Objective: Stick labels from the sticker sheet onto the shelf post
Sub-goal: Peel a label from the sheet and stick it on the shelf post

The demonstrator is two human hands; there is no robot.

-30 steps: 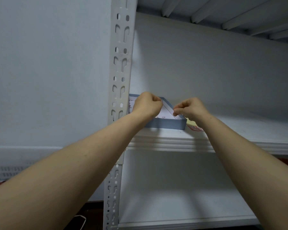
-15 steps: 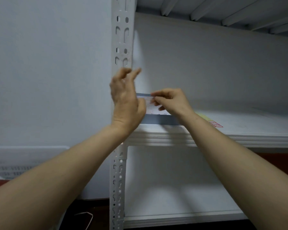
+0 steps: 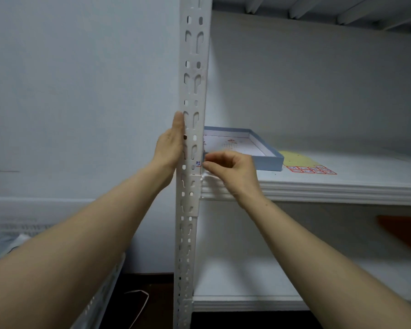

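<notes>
left hand (image 3: 170, 148) open, fingers straight and together, flat against the left face of the shelf post (image 3: 193, 79). right hand (image 3: 233, 172) curled, thumb and forefinger pinching a small label (image 3: 198, 163) on the post's front face by its right edge, just above where the shelf (image 3: 342, 186) meets the post. label white with a red border and blue writing, too small to read. sticker sheet (image 3: 297, 159) lies flat on the shelf, well right of the post, yellow with red-bordered labels along its near edge. shallow blue box (image 3: 268, 160) sits between post and sheet. lower shelf (image 3: 235, 281) right of the post. pale wall (image 3: 81, 91) left of the post, white cable (image 3: 138, 302) on the dark floor by its foot.
</notes>
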